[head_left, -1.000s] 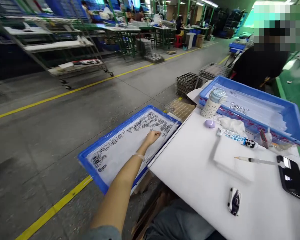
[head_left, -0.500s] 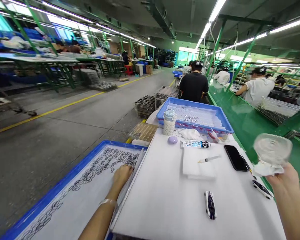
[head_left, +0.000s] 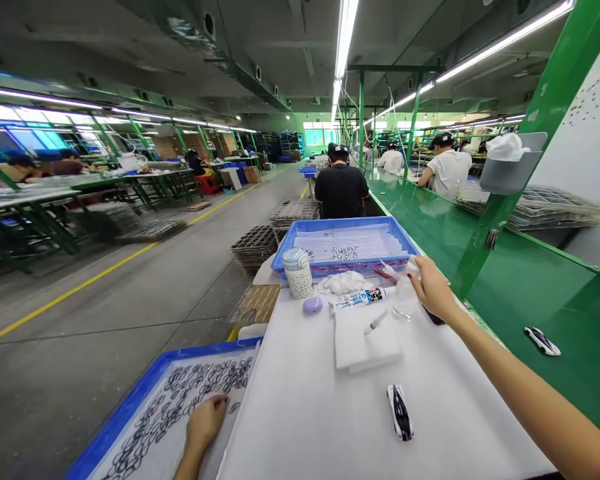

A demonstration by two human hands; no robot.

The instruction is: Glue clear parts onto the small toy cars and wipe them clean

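Note:
My left hand (head_left: 207,420) is over the blue-rimmed tray (head_left: 125,390), its fingers curled together beside many thin dark rings (head_left: 165,417). Whatever it may pinch is hidden. My right hand (head_left: 434,290) reaches to the far right of the white table and pinches a white tissue (head_left: 414,267). Clear plastic (head_left: 404,291) shows just below the tissue; I cannot tell whether the fingers grip it too. A dark phone (head_left: 433,316) lies partly hidden under that hand. Left of it, a syringe (head_left: 375,323) rests on a white pad (head_left: 367,350), behind which lies a tube (head_left: 359,298).
A toy car (head_left: 400,413) stands on the table (head_left: 305,413), another (head_left: 543,341) on the green surface (head_left: 510,287). A tumbler (head_left: 298,273) and a purple case (head_left: 313,305) sit before a blue tray (head_left: 280,257). A person (head_left: 341,187) sits ahead; a green post (head_left: 485,243) rises right.
My right hand has moved inward and forward, lowering the tissue and clear plastic container toward the table. My left hand has drawn back along the ring tray. The view has turned right.

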